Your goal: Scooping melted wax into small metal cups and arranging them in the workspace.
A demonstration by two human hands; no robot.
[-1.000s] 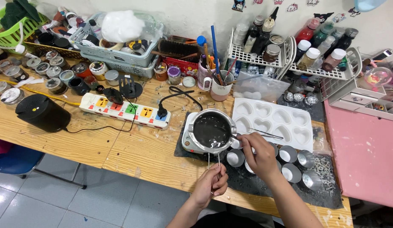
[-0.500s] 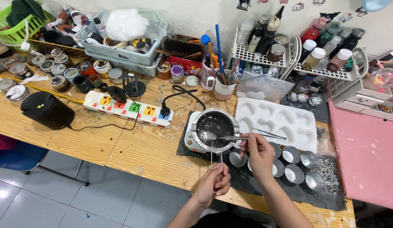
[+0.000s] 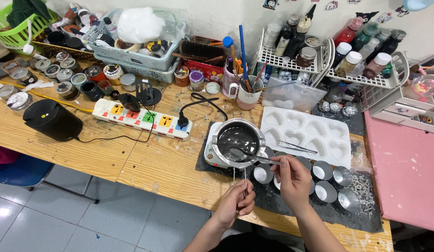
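A small metal pot [image 3: 237, 140] of dark grey liquid sits on a little white heater [image 3: 211, 156]. My left hand [image 3: 236, 202] grips the pot's thin wire handle [image 3: 239, 176] at the table's front edge. My right hand [image 3: 292, 179] holds a metal spoon [image 3: 247, 154] whose bowl dips into the liquid. Several small round metal cups [image 3: 324, 171] stand on a black mat [image 3: 291, 205] under and beside my right hand. A white tray of heart-shaped moulds [image 3: 306, 133] lies just behind them, with tweezers [image 3: 296, 147] resting on it.
A white power strip [image 3: 141, 120] and a black round speaker [image 3: 52, 120] lie to the left. Jars, baskets, a mug of brushes [image 3: 246, 97] and wire racks of bottles [image 3: 352, 60] crowd the back. A pink surface [image 3: 406, 172] lies on the right.
My right hand drew back toward me and lower, tilting the spoon so its bowl sits deeper in the pot. One second ago no spoon showed in the pot. My left hand stayed put.
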